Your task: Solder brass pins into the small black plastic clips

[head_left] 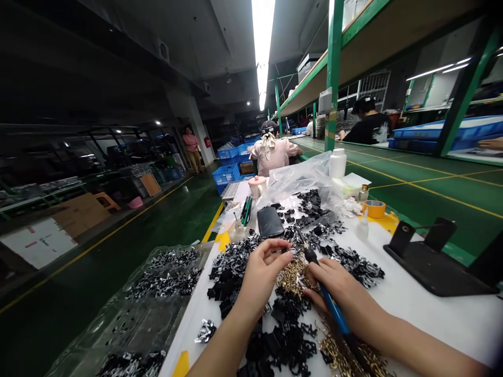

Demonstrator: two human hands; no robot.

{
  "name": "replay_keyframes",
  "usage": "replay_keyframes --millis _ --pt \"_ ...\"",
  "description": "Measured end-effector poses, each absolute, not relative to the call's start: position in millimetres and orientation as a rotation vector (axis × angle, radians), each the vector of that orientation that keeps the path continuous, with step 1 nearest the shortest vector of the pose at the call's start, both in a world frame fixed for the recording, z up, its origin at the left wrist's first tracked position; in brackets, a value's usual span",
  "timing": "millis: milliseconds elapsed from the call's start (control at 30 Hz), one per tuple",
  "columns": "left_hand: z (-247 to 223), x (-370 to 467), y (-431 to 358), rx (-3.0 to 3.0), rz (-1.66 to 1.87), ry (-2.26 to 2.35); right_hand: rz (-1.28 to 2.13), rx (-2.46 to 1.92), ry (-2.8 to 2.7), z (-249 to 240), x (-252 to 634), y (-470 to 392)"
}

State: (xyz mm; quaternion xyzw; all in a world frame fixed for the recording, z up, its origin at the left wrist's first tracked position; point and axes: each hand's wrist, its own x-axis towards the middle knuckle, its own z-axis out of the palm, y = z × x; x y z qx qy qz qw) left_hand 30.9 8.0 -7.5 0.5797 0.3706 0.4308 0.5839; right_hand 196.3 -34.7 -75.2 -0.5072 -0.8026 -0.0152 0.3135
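My right hand [334, 277] is closed around a blue-handled screwdriver [332, 309]. Its black nose and metal tip point forward and left, over a heap of small brass screws [293, 277]. Left of the tool, my left hand [265, 269] is pinched at the fingertips on a small silver part, mostly hidden by the fingers. Piles of small black parts [283, 340] and black-and-silver clips [239, 256] surround both hands on the white tabletop [424, 330]. More brass screws [338, 351] lie below my right wrist.
Beyond the hands are a black phone [270, 222], a clear plastic bag [294, 180], a white bottle [338, 163] and orange tape [373, 209]. A black metal bracket [436, 262] stands right. At left, a clear tray [137, 319] holds clips. A co-worker [273, 154] sits ahead.
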Motion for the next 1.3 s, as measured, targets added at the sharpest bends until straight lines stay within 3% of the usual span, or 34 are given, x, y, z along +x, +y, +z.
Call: replay_keyframes --millis 267,767,1133,1300 --pt "-11.6 35.5 3.3 1.612 0.974 0.934 0.189 -1.219 -1.793 -58.5 220.1 -48.9" --pt "-21.3 46.1 -12.3 1.626 0.76 0.885 0.237 -1.189 -1.881 -55.0 221.5 -51.2" --pt "-15.6 45.0 -18.5 1.791 0.799 0.827 0.103 -1.194 -1.887 -60.6 215.7 -50.4" --pt "-17.2 42.4 -20.1 1.889 0.883 0.877 0.196 -1.169 -1.829 -66.0 215.6 -51.4"
